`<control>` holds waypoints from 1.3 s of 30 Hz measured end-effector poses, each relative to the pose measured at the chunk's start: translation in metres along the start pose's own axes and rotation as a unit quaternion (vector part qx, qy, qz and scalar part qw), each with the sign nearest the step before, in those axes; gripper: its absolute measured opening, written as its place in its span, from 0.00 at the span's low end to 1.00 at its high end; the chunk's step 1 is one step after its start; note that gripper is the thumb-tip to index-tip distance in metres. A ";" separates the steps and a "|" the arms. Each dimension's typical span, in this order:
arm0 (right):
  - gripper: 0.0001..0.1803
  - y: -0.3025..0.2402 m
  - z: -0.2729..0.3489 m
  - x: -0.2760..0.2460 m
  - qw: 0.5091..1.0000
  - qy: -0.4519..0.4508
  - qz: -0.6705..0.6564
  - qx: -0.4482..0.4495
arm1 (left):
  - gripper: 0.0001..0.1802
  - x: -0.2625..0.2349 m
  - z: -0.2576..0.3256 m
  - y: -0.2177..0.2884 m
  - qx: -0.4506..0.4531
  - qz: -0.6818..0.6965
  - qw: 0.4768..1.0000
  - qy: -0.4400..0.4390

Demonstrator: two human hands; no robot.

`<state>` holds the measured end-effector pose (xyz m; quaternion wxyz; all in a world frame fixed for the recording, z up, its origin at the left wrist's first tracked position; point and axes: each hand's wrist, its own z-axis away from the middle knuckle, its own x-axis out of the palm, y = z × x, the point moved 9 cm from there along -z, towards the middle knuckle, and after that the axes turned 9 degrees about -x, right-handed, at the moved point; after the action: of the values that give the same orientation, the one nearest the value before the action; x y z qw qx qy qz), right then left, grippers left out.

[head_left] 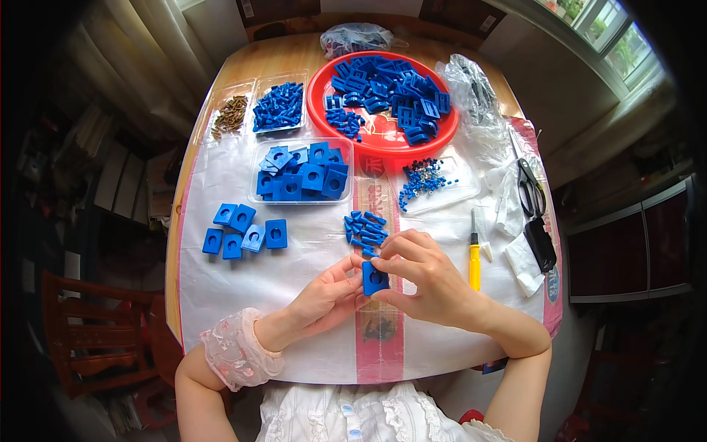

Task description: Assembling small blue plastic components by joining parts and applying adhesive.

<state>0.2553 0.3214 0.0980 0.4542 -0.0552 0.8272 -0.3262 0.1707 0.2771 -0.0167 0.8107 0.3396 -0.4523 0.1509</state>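
Close to the table's near edge, a blue rectangular plastic piece with a round recess (375, 278) is held up between both hands. My left hand (331, 295) grips its left side with thumb and fingers. From the right, my right hand (423, 276) pinches the piece, fingers over the top and thumb at the lower edge. Just beyond the hands lies a small pile of blue tapered plastic pieces (366, 229). Several blue pieces with round holes (276, 233) lie loose to the left. Whether a small part sits between the right fingertips is hidden.
Behind stand a clear tub of blue pieces (255, 180), a red basin (318, 110) with blue parts, and trays of screws (230, 116) and small blue parts (278, 105). Tiny blue parts (423, 180) fill a lid. A yellow-handled screwdriver (474, 267) and black scissors (529, 188) lie right.
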 end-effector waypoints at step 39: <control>0.25 -0.031 -0.001 0.002 0.986 -0.028 0.153 -0.058 | 0.11 0.009 0.003 0.007 0.030 -0.042 0.999 -0.002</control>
<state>0.2471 0.2967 0.1155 0.5177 0.0365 0.8303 -0.2033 0.1702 0.2795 -0.0052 0.8050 0.3826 -0.4345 0.1299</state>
